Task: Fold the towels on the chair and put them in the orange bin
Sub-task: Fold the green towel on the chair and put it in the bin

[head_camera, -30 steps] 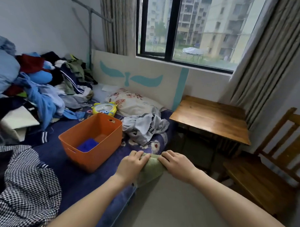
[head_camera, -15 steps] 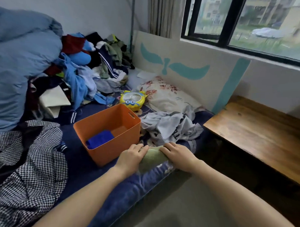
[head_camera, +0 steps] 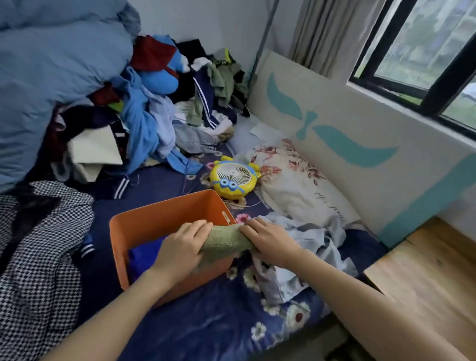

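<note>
Head view, towel (head_camera: 228, 238) gripped between left hand (head_camera: 184, 248), right hand (head_camera: 270, 241); apparently over orange bin (head_camera: 162, 207)

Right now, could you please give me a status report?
Left hand and right hand grip folded green towel. Held over rim of orange plastic bin; blue cloth inside. Nothing blocking.

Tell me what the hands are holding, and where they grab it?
A folded green towel: left hand grips its left end, right hand its right end.
</note>
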{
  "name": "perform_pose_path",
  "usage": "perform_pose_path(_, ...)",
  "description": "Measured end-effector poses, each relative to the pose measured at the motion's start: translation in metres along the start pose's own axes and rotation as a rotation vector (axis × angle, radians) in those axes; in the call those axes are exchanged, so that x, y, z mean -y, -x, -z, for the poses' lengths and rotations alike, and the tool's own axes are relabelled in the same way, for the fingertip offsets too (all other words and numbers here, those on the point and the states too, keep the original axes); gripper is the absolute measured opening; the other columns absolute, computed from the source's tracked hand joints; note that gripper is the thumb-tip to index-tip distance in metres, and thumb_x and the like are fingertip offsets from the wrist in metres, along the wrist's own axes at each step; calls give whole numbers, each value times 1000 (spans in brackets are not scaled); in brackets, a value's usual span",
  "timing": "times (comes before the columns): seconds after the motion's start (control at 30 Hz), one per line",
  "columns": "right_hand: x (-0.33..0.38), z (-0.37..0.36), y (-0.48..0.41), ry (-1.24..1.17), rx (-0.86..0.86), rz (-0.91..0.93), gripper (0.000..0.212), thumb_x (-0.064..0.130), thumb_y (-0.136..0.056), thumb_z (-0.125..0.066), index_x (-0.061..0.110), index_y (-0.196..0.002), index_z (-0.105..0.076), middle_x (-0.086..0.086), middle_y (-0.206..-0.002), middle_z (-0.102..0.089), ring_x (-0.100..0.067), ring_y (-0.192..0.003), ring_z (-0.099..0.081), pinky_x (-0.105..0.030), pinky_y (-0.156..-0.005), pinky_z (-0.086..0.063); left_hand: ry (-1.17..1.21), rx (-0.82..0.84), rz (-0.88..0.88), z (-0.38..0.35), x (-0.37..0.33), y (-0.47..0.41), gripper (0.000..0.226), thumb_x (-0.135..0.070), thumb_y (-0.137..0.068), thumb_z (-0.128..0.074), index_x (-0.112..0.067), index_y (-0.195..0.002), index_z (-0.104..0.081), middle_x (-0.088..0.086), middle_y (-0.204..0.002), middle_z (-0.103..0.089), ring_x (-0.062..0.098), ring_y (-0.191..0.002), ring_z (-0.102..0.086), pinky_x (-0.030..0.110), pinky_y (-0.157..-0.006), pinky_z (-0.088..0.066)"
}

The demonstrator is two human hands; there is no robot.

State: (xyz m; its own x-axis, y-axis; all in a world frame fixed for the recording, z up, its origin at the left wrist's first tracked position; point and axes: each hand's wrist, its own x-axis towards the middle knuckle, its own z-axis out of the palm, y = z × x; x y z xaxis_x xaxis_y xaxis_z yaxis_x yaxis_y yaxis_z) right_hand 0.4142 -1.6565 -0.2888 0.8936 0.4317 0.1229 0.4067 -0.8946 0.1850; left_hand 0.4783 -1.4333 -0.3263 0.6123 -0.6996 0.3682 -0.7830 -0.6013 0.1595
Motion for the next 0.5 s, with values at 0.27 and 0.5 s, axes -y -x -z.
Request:
perform_pose_path(0.27, -49, -62, -75, -161, 260, -79, 44, 12, -73, -63, 5, -115, -54, -15, -107, -57, -33, -94, -57, -38, -64, -53, 68, 450, 208, -42, 64, -71, 51, -26, -92, -46, -24, -141, -32, -8, -143, -37, 15, -126, -38, 35, -91, -47)
perform_pose_path(0.5, -75, -115, -128, -262, 443, -135, 41, 15, -87, -52, 11, -126, -42, -10, -125, -45, -28, -117, -43, -40, -81, -45, 82, 591, 311, -86, 107, -104, 45, -26, -94, -43, -23, -138, -33, -3, -142, -39, 19, -122, -43, 38, -88, -48)
